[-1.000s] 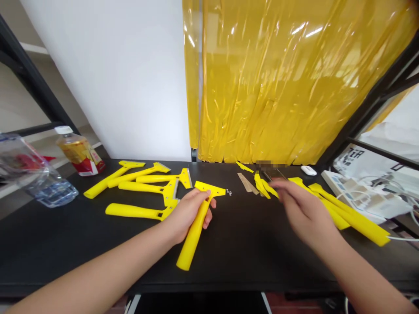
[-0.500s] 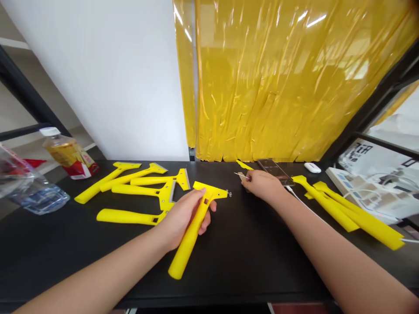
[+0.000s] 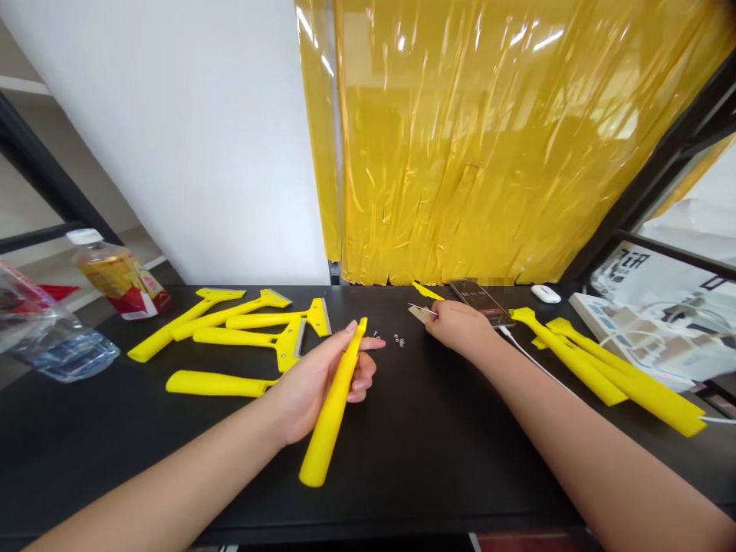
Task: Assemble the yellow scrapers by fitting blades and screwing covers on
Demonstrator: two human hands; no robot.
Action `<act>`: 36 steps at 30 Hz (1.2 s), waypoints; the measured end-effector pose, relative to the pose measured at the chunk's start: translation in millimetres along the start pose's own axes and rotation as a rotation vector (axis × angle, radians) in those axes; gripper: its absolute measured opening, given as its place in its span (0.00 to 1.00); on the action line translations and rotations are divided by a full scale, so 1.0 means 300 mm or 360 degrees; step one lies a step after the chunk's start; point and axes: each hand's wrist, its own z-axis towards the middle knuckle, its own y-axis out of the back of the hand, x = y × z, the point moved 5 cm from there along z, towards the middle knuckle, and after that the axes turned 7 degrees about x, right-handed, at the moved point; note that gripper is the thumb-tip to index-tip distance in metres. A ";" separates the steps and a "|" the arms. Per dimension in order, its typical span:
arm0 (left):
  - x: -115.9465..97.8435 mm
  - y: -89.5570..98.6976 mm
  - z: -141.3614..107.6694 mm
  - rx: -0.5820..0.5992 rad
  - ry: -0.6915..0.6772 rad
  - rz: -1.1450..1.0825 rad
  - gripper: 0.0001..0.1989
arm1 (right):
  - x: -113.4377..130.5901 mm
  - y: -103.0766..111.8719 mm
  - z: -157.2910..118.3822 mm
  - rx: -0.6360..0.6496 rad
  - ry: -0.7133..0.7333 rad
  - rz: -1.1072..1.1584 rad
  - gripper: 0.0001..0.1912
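My left hand is closed round a yellow scraper, held upright with its head seen edge-on. The hand's index finger points out to the right. Just beyond that fingertip lie several small metal nuts and screws on the black table. Farther back, my right hand pinches a small tan flat piece with a thin metal edge showing; its exact kind is hard to make out. Left of my left hand lie several yellow scrapers, most with metal blades showing; the nearest one's head is hidden behind my wrist.
A phone on a white cable lies behind my right hand, near a white earphone case. More yellow handles and a power strip are at right. A drink bottle and a clear plastic bag stand at left.
My left hand has turned the scraper about its handle, so its head now shows edge-on instead of broadside. More of the small nuts and screws now show. The right hand has barely moved.
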 end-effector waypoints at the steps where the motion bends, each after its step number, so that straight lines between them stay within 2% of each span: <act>1: 0.001 -0.001 0.000 0.0010 -0.0008 0.0028 0.22 | -0.002 0.001 0.002 0.0019 0.0007 0.0049 0.04; 5: -0.004 -0.009 -0.003 0.0052 -0.0065 0.0143 0.15 | -0.002 0.021 -0.003 0.0113 0.0094 0.0320 0.04; 7: -0.007 -0.010 -0.006 0.0032 -0.0079 0.0197 0.16 | 0.015 0.037 -0.020 0.0196 0.0206 0.0519 0.07; 13: -0.009 -0.011 -0.010 -0.0023 -0.0080 0.0363 0.16 | 0.130 0.077 -0.130 0.0482 0.0586 0.1119 0.21; 17: -0.002 -0.019 -0.015 0.0018 -0.0046 0.0454 0.13 | 0.198 0.065 -0.188 0.0651 0.0712 0.1511 0.21; 22: 0.004 -0.013 -0.018 -0.0008 -0.0032 0.0445 0.07 | 0.231 0.039 -0.208 0.0752 0.0682 0.1552 0.22; 26: 0.005 -0.010 -0.016 -0.0025 -0.0058 0.0502 0.07 | 0.241 0.039 -0.214 0.0776 0.0673 0.1578 0.22; 32: 0.003 -0.016 -0.018 -0.0093 -0.0059 0.0536 0.13 | 0.255 0.025 -0.218 0.0686 0.0772 0.1533 0.21; 36: 0.004 -0.016 -0.018 -0.0108 -0.0059 0.0584 0.16 | 0.257 -0.004 -0.213 0.0699 0.0768 0.1532 0.22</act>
